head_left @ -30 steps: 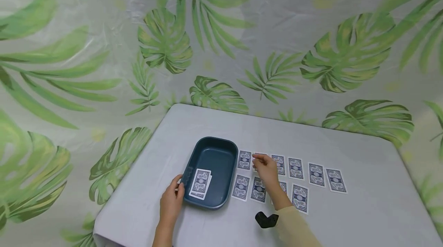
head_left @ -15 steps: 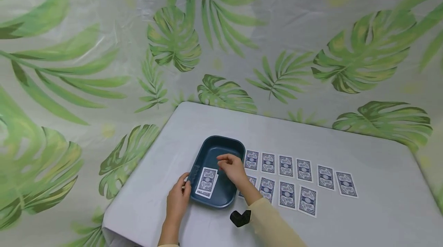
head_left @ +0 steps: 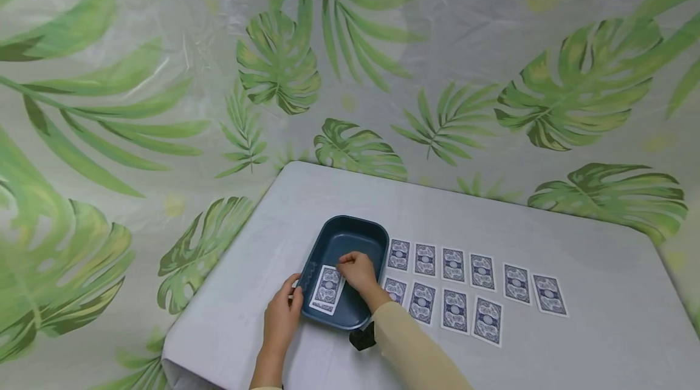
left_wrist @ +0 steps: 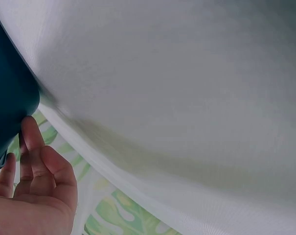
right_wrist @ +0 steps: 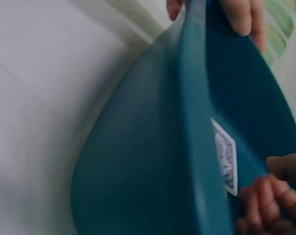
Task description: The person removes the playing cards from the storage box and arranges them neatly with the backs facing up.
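Note:
A dark teal tray (head_left: 350, 232) stands on the table, a small stack of blue-backed playing cards (head_left: 327, 288) lying face down in its near left part. My left hand (head_left: 282, 311) holds the tray's left side, thumb over the rim and fingers outside. In the left wrist view the left fingers (left_wrist: 32, 134) touch the tray's outer wall. My right hand (head_left: 358, 271) is inside the tray, fingertips right at the stack's upper right corner. From the right wrist, its thumb and bent fingers (right_wrist: 265, 196) show just beside a card, with none visible between them.
Right of the tray, several playing cards lie face down in two rows, the far row (head_left: 453, 265) and the near row (head_left: 454, 310). The sleeved right forearm (head_left: 410, 341) crosses the tray's near right corner. A leaf-patterned sheet (head_left: 361, 147) hangs behind the white-covered table (head_left: 590, 347).
My right hand has moved left from above the far row of cards into the tray, down to the stack's corner. The left hand stays on the tray. The head view has shifted slightly.

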The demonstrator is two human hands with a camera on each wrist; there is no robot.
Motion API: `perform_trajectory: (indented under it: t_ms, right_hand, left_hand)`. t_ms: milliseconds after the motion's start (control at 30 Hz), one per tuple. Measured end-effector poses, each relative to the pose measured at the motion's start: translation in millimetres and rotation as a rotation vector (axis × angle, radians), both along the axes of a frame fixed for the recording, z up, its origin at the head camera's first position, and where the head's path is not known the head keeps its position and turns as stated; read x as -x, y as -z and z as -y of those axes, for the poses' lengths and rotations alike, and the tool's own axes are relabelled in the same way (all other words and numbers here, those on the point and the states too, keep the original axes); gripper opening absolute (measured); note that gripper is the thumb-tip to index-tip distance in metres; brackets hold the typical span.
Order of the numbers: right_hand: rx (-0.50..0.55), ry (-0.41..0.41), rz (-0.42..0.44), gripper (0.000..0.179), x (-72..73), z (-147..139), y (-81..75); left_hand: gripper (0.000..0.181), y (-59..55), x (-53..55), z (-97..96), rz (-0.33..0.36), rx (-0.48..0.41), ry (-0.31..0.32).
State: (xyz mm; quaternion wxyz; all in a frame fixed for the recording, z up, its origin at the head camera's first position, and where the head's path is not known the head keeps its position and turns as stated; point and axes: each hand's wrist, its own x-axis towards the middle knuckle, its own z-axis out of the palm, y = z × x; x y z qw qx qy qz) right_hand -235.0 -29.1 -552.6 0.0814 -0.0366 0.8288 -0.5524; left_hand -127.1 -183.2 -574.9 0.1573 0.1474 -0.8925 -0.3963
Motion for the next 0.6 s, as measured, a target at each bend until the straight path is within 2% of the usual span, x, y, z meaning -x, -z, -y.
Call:
perform_trajectory:
  t_ms: [167, 367, 467, 600]
  right_hand:
    - [-0.162, 0.026, 0.027, 0.022, -0.7, 1.4, 6.1]
    - [-0.311, -0.054, -0.045, 0.044, -2.3, 4.6, 11.4]
    - [-0.352, -0.083, -0.073, 0.05, -2.6, 6.3, 12.9]
    - [-0.367, -0.089, -0.062, 0.051, -2.9, 8.2, 13.3]
  left_hand:
    - [0.034, 0.7, -0.6, -0.7, 0.019, -0.014, 0.01]
    - [0.034, -0.6, -0.3, -0.2, 0.013, -0.021, 0.005]
    - [0.034, -1.1, 0.3, 0.6, 0.009, -0.019, 0.007]
    - [0.034, -0.7, 0.4, 2.3, -0.001, -0.014, 0.013]
